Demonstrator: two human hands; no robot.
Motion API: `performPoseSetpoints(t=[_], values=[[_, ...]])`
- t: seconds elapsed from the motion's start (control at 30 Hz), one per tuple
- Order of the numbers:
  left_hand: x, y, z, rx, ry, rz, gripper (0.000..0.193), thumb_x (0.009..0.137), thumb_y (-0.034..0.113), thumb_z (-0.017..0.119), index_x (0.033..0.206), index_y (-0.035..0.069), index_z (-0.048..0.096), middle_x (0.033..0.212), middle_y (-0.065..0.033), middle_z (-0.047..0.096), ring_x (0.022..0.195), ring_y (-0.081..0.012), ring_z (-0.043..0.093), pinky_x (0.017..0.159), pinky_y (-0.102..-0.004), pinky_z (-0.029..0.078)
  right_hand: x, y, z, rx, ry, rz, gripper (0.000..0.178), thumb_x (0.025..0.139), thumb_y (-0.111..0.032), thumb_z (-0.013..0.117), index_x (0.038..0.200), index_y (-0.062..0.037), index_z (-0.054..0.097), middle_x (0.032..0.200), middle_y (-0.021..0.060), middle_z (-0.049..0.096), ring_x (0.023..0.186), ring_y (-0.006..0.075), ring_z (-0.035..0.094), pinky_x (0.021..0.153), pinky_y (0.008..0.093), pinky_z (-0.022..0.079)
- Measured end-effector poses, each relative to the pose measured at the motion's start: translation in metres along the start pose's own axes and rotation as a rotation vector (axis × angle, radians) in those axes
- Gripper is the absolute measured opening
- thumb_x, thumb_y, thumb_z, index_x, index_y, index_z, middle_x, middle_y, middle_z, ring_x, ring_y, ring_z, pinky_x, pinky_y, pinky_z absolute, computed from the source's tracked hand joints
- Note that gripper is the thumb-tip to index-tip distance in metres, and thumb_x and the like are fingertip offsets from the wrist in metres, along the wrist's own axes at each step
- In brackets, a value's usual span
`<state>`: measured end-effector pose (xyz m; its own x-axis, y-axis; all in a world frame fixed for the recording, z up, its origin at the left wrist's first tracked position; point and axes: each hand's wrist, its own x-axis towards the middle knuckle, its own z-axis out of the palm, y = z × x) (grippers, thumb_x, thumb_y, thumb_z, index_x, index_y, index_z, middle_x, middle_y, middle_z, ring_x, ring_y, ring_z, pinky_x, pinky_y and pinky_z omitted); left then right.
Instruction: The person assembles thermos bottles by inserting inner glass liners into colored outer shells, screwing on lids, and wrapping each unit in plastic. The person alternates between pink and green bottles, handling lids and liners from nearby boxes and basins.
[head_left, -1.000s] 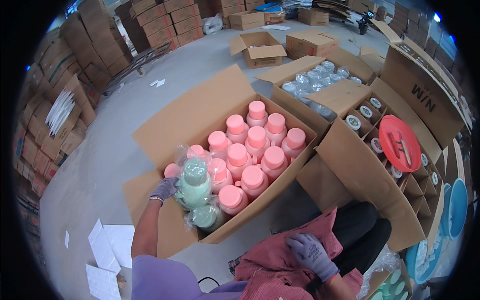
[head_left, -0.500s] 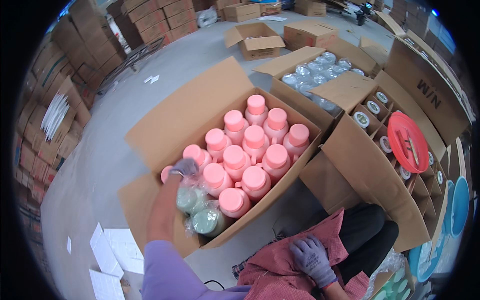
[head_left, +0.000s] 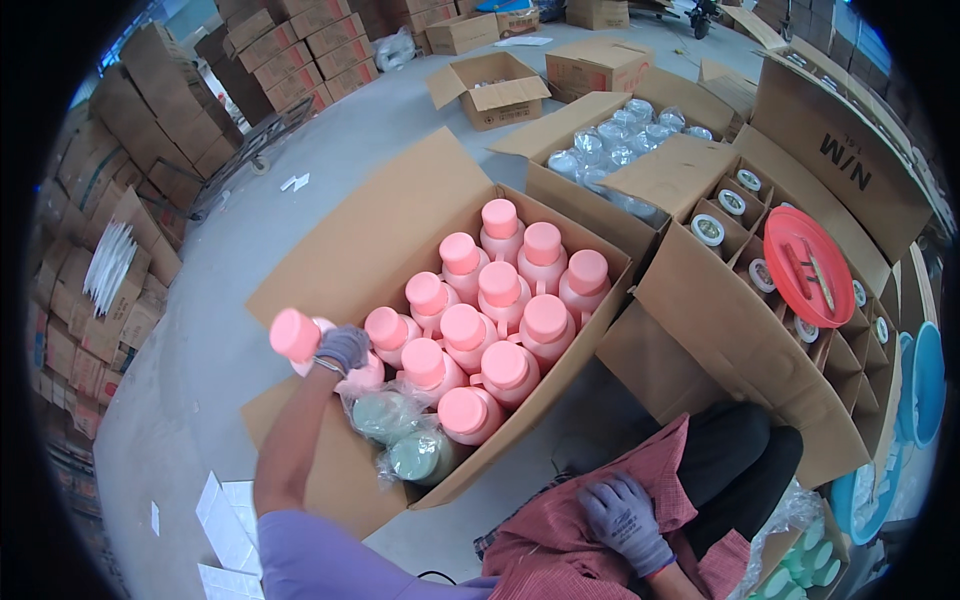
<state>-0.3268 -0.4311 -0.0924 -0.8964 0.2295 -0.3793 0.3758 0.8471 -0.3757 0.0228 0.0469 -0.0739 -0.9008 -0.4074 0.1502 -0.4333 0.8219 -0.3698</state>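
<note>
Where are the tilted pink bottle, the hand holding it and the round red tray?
Tilted pink bottle [head_left: 296, 335]: head view, on its cap.
Left hand [head_left: 343, 347]: head view, on its gloved back.
Round red tray [head_left: 793, 229]: head view, on bare inside.

Clock from bottle carton centre. Bottles stand in rows inside; two bagged bottles at 7, same carton. Left hand at 9, on tilted bottle over carton edge. Right hand on lap at 5. Divided carton at 3; tray on top, tools in it. Wrapped-goods carton at 1, just behind. Small open carton at 12, on floor. Paper sheets at 8, on floor.
</note>
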Motion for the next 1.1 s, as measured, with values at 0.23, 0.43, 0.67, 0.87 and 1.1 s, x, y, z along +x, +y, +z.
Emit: performPoseSetpoints(t=[0.23, 0.43, 0.67, 0.87, 1.1], values=[[-0.128, 0.106, -0.264, 0.393, 0.678, 0.307, 0.014, 0.079, 0.017, 0.063, 0.091, 0.018, 0.069, 0.092, -0.0046, 0.058, 0.092, -0.0227, 0.057, 0.078, -0.0414, 0.042, 0.054, 0.022, -0.078, 0.308, 0.387, 0.125, 0.058, 0.087, -0.02, 0.071, 0.14, -0.0073, 0.052, 0.146, 0.0221, 0.044, 0.13, 0.0401, 0.048, 0.11, 0.0465, 0.039], [-0.142, 0.292, -0.339, 0.357, 1.207, 0.794, 0.029, 0.084, 0.017, 0.056, 0.108, 0.003, 0.06, 0.088, -0.0101, 0.056, 0.082, -0.0257, 0.056, 0.073, -0.0378, 0.047, 0.059, 0.021, -0.233, -0.225, 0.894, 0.063, 0.105, 0.07, -0.046, 0.087, 0.152, -0.0057, 0.034, 0.156, 0.0302, 0.023, 0.142, 0.0483, 0.032, 0.114, 0.0536, 0.034], [-0.163, 0.469, -0.28, 0.379, 1.032, 1.291, 0.04, 0.102, 0.024, 0.05, 0.14, 0.009, 0.049, 0.128, -0.0081, 0.056, 0.112, -0.0226, 0.057, 0.091, -0.0344, 0.054, -0.039, 0.004, -0.249, -0.775, 0.817, 0.374, 0.064, 0.073, -0.043, 0.078, 0.133, -0.0264, 0.062, 0.142, 0.02, 0.044, 0.125, 0.0467, 0.048, 0.097, 0.0534, 0.049], [-0.17, 0.435, -0.278, -0.433, 0.844, 1.491, 0.032, 0.1, 0.025, 0.052, 0.126, 0.008, 0.055, 0.115, -0.0097, 0.06, 0.106, -0.0269, 0.058, 0.098, -0.0425, 0.047, -0.054, -0.02, -0.234, -0.757, 0.583, 0.447, 0.059, 0.086, -0.03, 0.06, 0.142, -0.0186, 0.049, 0.138, 0.0241, 0.044, 0.11, 0.0405, 0.055, 0.091, 0.0485, 0.051], [-0.177, 0.413, -0.299, -1.163, 0.75, 1.398, 0.028, 0.097, 0.023, 0.052, 0.117, 0.006, 0.061, 0.115, -0.0117, 0.06, 0.111, -0.0318, 0.053, 0.108, -0.0478, 0.038, -0.099, -0.023, -0.204, -0.773, 0.596, 0.37, 0.058, 0.083, -0.025, 0.06, 0.139, -0.0155, 0.049, 0.134, 0.025, 0.044, 0.114, 0.0438, 0.053, 0.09, 0.0492, 0.052]])
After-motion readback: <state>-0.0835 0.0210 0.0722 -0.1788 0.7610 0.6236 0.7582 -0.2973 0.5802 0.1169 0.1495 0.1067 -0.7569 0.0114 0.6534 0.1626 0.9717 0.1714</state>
